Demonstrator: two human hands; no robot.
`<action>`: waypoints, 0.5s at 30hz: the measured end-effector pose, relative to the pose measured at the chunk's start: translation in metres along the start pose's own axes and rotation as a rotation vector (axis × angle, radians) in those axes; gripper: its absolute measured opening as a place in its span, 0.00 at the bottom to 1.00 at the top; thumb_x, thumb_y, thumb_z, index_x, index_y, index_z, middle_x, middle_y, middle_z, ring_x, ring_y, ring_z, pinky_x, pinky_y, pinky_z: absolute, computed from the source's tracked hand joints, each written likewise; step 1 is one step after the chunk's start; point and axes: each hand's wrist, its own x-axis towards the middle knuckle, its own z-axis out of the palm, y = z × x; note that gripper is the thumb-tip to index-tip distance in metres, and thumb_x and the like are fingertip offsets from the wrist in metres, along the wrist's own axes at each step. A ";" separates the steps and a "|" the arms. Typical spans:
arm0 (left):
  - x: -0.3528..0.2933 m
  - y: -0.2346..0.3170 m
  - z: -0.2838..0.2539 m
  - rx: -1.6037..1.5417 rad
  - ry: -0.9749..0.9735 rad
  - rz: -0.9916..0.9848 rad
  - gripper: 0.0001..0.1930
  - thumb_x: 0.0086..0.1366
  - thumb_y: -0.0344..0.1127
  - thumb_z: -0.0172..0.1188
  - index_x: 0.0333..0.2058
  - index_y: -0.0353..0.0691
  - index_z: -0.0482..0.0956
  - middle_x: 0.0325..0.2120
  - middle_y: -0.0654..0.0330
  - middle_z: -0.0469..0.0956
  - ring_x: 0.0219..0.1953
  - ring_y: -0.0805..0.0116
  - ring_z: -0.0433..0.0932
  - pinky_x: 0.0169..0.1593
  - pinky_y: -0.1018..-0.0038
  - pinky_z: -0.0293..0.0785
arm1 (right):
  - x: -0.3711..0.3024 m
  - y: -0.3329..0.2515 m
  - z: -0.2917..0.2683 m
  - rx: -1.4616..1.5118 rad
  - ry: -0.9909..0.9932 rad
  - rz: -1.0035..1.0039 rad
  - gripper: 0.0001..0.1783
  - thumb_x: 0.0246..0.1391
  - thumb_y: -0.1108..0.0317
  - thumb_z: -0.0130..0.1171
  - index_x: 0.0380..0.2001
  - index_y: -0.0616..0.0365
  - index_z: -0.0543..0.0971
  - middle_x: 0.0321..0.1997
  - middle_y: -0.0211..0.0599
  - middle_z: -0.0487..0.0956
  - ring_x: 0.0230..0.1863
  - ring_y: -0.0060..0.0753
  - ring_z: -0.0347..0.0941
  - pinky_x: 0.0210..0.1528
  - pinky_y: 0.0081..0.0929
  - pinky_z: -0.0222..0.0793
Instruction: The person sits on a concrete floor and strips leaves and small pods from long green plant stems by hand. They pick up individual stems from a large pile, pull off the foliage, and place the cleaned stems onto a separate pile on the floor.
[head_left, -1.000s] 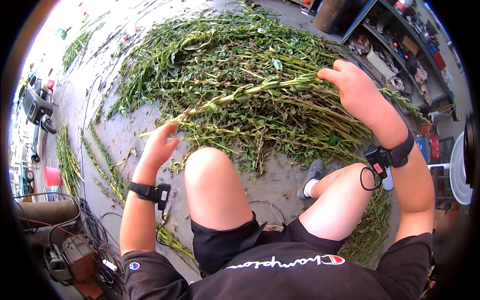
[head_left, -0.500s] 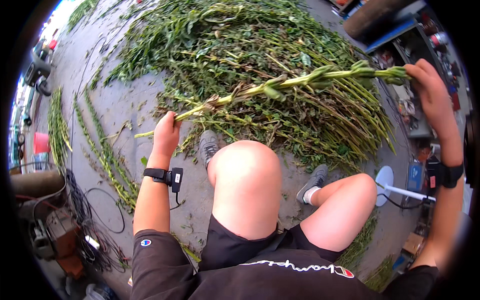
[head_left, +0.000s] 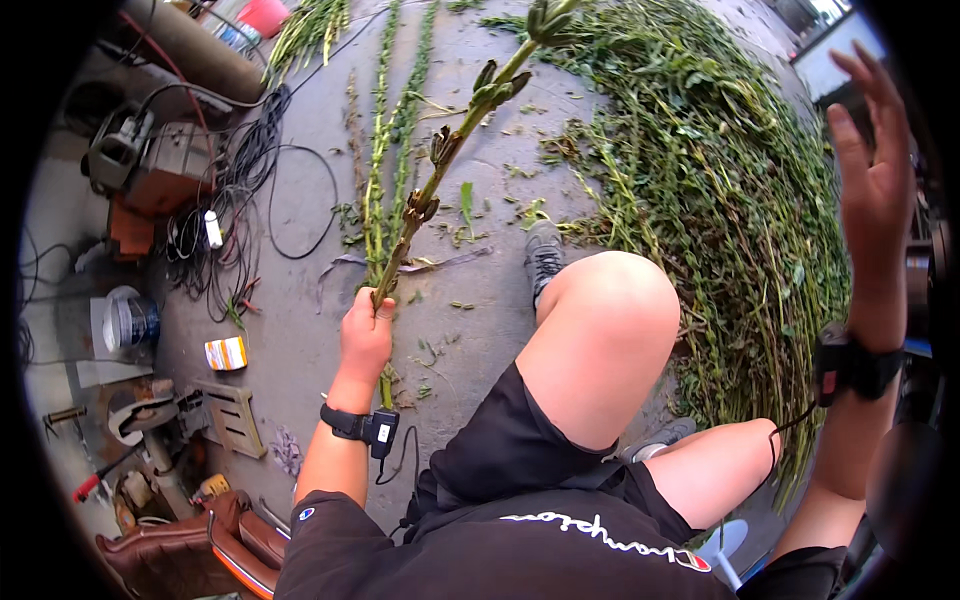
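Note:
My left hand (head_left: 366, 335) is closed round the lower end of a long plant stalk with pods (head_left: 458, 135). The stalk slants up to the right and runs out of the top edge; its base shows below my fist. Green pods cluster along its upper part, and browned ones sit lower down. My right hand (head_left: 874, 170) is raised at the far right, fingers stretched apart, holding nothing. Below and left of it spreads a large heap of cut green stalks (head_left: 730, 220) on the grey floor. Two long stalks (head_left: 378, 150) lie on the floor beyond my left hand.
Tangled black cables (head_left: 232, 200) lie at the left beside a rusty metal machine (head_left: 165, 170). Nearer are an orange-and-white packet (head_left: 226, 353), a clear bucket (head_left: 130, 318) and a brown leather seat (head_left: 180, 545). A pink tub (head_left: 263, 15) stands at the far left.
The view has swung to the left. My right hand has let go of the stalk's tip and opened. My left hand still grips the base, and the stalk now points steeply upward.

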 end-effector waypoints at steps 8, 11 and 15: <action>0.066 -0.141 0.072 0.113 0.226 -0.283 0.16 0.71 0.46 0.53 0.36 0.36 0.71 0.27 0.41 0.79 0.32 0.35 0.78 0.34 0.48 0.71 | -0.021 -0.153 0.144 0.568 -0.434 0.296 0.26 0.51 0.79 0.59 0.56 0.61 0.72 0.49 0.44 0.77 0.54 0.43 0.74 0.59 0.36 0.68; 0.088 -0.181 0.100 0.187 0.220 -0.396 0.16 0.70 0.45 0.53 0.35 0.35 0.71 0.28 0.40 0.79 0.34 0.34 0.77 0.36 0.46 0.71 | -0.023 -0.177 0.160 0.436 -0.639 0.181 0.26 0.52 0.74 0.59 0.56 0.62 0.72 0.51 0.48 0.77 0.54 0.49 0.73 0.60 0.41 0.66; 0.101 -0.217 0.128 0.193 0.150 -0.564 0.14 0.69 0.43 0.55 0.36 0.35 0.71 0.31 0.41 0.80 0.37 0.35 0.78 0.39 0.48 0.72 | -0.025 -0.165 0.172 0.523 -0.653 0.500 0.21 0.51 0.72 0.60 0.50 0.64 0.75 0.50 0.48 0.78 0.55 0.50 0.73 0.59 0.41 0.67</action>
